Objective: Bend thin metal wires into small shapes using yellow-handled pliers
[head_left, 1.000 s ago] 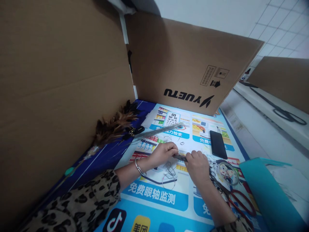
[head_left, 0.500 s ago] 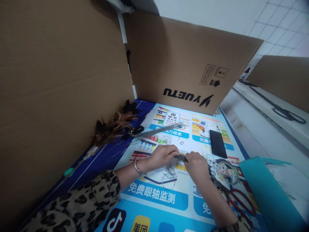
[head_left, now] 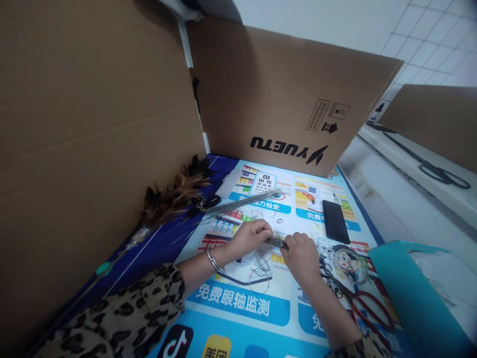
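Observation:
My right hand (head_left: pixel 302 258) is wrapped round a pair of dark metal pliers (head_left: pixel 276 242), whose jaws stick out to the left. Most of the handles are hidden in my palm. Close to the jaw tips, my left hand (head_left: pixel 254 235) is closed in a pinch; whatever lies between its fingers is too small to make out. Below the hands a loose tangle of thin wire (head_left: pixel 261 268) lies on the printed table mat (head_left: pixel 231 301). Beyond them is a bundle of straight thin metal wires (head_left: pixel 246 201), and a small dark ring (head_left: pixel 279 221) lies nearby.
A black phone (head_left: pixel 335 222) lies to the right. Red-handled scissors (head_left: pixel 372 311), a round clear roll (head_left: pixel 350 265) and a teal container (head_left: pixel 413 293) sit at the near right. A feather duster (head_left: pixel 167 191) lies along the left cardboard wall (head_left: pixel 93 124); another cardboard panel (head_left: pixel 283 94) stands behind.
The view has shifted slightly. Both hands remain together at nearly the same spot, and a little more of the pliers' jaws shows between them.

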Demonstrator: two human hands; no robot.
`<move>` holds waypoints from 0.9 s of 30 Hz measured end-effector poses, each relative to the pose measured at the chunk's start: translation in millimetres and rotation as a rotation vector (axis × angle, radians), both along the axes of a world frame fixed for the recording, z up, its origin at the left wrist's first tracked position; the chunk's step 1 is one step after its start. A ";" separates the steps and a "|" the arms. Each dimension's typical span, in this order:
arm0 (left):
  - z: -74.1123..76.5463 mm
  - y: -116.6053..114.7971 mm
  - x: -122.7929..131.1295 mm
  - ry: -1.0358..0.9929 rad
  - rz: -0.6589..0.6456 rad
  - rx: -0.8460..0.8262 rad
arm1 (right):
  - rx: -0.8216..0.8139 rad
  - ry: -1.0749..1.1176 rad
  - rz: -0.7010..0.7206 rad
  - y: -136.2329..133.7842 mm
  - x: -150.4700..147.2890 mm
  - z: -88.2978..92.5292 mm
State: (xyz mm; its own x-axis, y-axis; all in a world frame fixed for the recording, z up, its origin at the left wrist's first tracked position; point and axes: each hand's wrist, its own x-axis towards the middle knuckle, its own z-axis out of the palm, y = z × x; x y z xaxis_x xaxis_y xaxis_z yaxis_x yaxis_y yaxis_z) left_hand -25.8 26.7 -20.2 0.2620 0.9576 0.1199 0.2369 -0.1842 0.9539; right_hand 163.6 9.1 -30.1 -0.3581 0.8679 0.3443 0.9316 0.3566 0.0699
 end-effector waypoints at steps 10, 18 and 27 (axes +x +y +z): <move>-0.7 2.6 0.6 -0.494 0.035 -0.401 | 0.044 0.015 -0.038 0.4 -0.1 7.2; -10.1 1.6 7.4 -0.449 0.048 -0.351 | 0.039 -0.033 -0.026 -0.9 -3.0 6.2; -5.4 6.2 -0.2 -0.368 -0.023 -0.393 | 0.012 0.082 0.018 2.5 4.0 -2.3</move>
